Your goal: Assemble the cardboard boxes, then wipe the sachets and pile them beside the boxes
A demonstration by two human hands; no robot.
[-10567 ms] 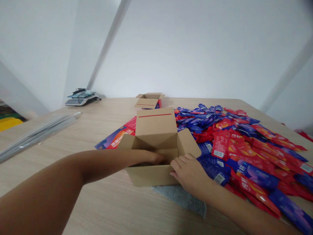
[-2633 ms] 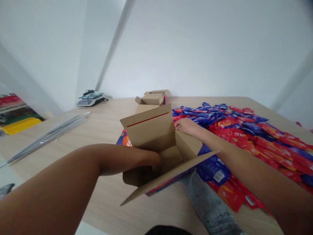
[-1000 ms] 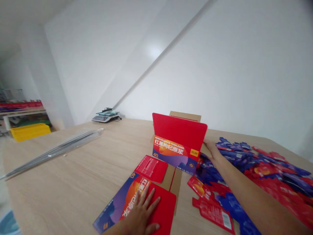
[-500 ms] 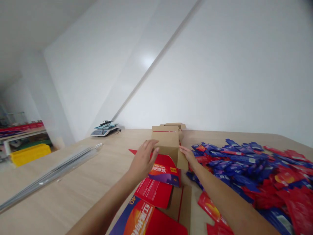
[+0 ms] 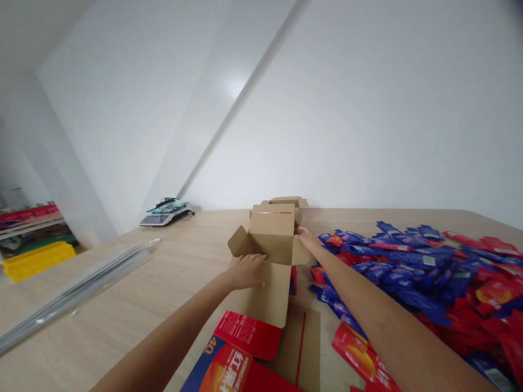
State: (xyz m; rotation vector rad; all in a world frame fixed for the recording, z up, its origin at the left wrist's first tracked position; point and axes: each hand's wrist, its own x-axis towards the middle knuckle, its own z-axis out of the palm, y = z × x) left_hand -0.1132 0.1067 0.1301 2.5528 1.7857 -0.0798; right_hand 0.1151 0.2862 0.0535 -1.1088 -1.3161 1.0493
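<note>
An open cardboard box, brown inside, stands in front of me with its flaps spread. Its front flap is folded out toward me. My left hand lies on that flap near the opening, fingers stretched out and holding nothing. At the box's right side, my right hand grips the edge by the right flap, its fingers partly hidden. Closer to me lie flat printed red and blue cartons, partly beneath the front flap.
Many blue pouches and red pouches are heaped on the right of the table. Another open box stands behind. A scale sits at the back left, with long strips in plastic nearer. A yellow bin is beyond the table.
The front flap has swung down toward me, so the box's inside shows. My left hand has moved down onto this flap. The left flap now stands out, while my right hand stays at the right side.
</note>
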